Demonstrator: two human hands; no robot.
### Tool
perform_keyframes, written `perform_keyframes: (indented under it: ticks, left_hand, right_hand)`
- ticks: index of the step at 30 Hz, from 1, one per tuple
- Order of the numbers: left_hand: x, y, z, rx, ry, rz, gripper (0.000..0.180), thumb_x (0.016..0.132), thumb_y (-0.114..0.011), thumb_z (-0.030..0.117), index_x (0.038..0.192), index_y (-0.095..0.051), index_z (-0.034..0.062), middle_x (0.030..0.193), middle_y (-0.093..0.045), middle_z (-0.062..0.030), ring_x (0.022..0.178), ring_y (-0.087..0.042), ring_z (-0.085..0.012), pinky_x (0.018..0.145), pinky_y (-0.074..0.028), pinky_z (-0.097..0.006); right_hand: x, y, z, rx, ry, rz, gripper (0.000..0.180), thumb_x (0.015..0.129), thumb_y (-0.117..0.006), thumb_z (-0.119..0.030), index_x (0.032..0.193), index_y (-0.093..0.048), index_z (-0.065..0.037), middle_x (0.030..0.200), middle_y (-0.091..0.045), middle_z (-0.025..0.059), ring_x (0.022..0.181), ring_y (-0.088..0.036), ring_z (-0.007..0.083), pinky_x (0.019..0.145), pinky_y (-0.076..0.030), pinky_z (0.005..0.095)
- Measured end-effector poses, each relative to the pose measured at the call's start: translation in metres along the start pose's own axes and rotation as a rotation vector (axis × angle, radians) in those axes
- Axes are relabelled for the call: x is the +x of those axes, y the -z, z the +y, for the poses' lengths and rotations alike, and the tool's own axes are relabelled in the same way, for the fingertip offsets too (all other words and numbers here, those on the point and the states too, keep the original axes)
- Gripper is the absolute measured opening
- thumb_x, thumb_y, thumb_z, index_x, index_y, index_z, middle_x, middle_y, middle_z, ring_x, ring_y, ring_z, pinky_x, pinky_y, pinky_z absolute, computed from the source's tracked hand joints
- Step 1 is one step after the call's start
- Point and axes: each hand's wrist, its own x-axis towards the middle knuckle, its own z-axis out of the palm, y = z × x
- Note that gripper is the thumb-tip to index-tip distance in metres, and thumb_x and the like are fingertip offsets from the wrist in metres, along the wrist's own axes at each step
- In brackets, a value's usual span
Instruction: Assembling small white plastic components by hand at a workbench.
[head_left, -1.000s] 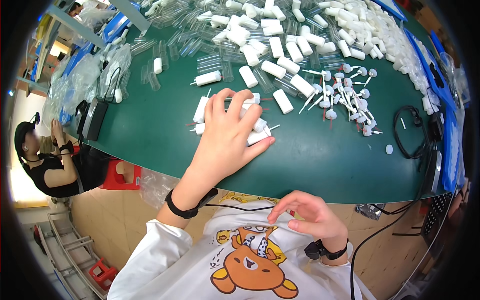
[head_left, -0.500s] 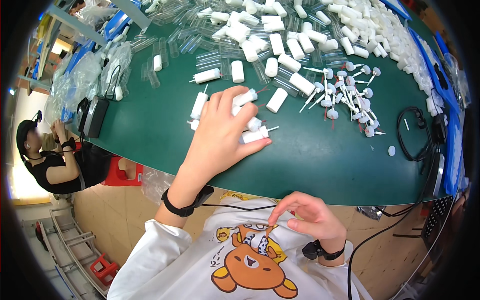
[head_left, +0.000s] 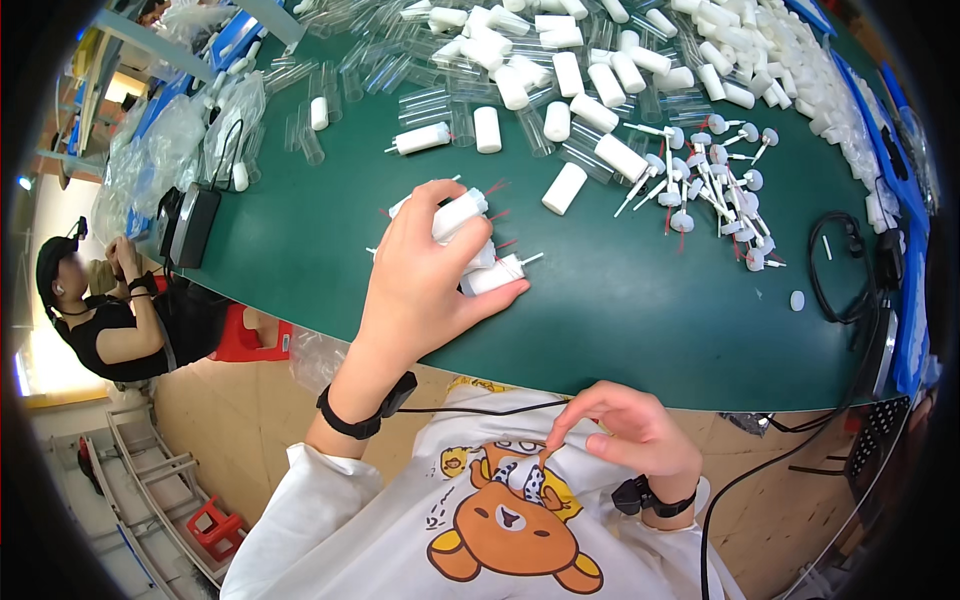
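Observation:
My left hand (head_left: 412,285) is curled round several white cylinders with thin stems and red wires (head_left: 460,216), lying close together on the green table (head_left: 640,310). Its thumb presses the side of the nearest cylinder, and the palm and fingers hide part of the group. A similar stemmed cylinder (head_left: 420,139) rests just beyond the fingers. Over the front edge of the table hangs my right hand (head_left: 640,437), fingers loosely bent, thumb and forefinger apart, nothing seen in it. To the right of the left hand lies a plain white cylinder (head_left: 565,189).
Loose white cylinders (head_left: 740,60) and clear tubes (head_left: 425,105) heap at the back. White stems with round caps and red wires (head_left: 710,185) form a pile at right. A black cable (head_left: 815,290) loops near the right edge. A person (head_left: 110,310) sits at far left.
My left hand has drawn slightly left, and the stemmed cylinders under it now sit closer together. The right hand has barely moved. The whole view has shifted a little.

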Motion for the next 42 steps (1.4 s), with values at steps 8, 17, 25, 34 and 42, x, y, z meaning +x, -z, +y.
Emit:
perform_keyframes:
  ticks: [8, 17, 25, 34, 42]
  left_hand:
    - [0.004, 0.017, 0.008, -0.014, 0.038, -0.156, 0.047, 0.056, -0.081, 0.022, 0.090, -0.053, 0.0044, 0.108, -0.048, -0.0164, 0.089, -0.052, -0.0333, 0.074, -0.045, -0.039]
    - [0.003, 0.024, -0.004, -0.156, -0.012, -0.306, 0.045, 0.057, -0.079, 0.017, 0.089, -0.051, 0.0052, 0.101, -0.049, -0.0131, 0.086, -0.051, -0.0315, 0.074, -0.043, -0.037]
    - [0.004, 0.025, -0.006, -0.170, 0.024, -0.295, 0.038, 0.052, -0.072, 0.010, 0.082, -0.049, 0.0059, 0.090, -0.050, -0.0100, 0.072, -0.051, -0.0293, 0.062, -0.044, -0.034]
    - [0.003, 0.028, -0.010, -0.212, 0.024, -0.353, 0.040, 0.051, -0.071, 0.007, 0.083, -0.047, 0.0072, 0.085, -0.048, -0.0082, 0.067, -0.053, -0.0294, 0.058, -0.044, -0.037]
    - [-0.009, 0.014, -0.005, -0.099, 0.004, -0.116, 0.034, 0.048, -0.068, 0.005, 0.073, -0.045, 0.0063, 0.083, -0.049, -0.0078, 0.062, -0.050, -0.0241, 0.053, -0.042, -0.031]
  right_hand:
    - [0.001, -0.001, -0.001, 0.025, -0.008, 0.001, 0.023, 0.085, -0.052, 0.002, 0.107, -0.053, 0.001, 0.099, -0.060, 0.0101, 0.096, -0.057, 0.0188, 0.084, -0.044, 0.0324]
    - [0.000, 0.001, 0.001, 0.046, 0.028, -0.015, 0.022, 0.084, -0.051, 0.002, 0.106, -0.053, 0.001, 0.099, -0.060, 0.0106, 0.096, -0.057, 0.0188, 0.086, -0.043, 0.0333]
    - [0.000, 0.001, 0.000, 0.053, 0.030, -0.016, 0.021, 0.084, -0.051, 0.001, 0.105, -0.053, 0.002, 0.099, -0.060, 0.0108, 0.096, -0.057, 0.0190, 0.086, -0.043, 0.0338]
    - [0.000, -0.002, 0.001, 0.040, 0.035, 0.013, 0.021, 0.085, -0.051, 0.000, 0.106, -0.053, 0.002, 0.098, -0.060, 0.0106, 0.096, -0.057, 0.0192, 0.084, -0.044, 0.0334]
    - [0.000, -0.005, 0.001, 0.003, 0.032, 0.037, 0.023, 0.084, -0.052, 0.002, 0.107, -0.053, 0.001, 0.097, -0.060, 0.0104, 0.095, -0.058, 0.0196, 0.082, -0.046, 0.0336]
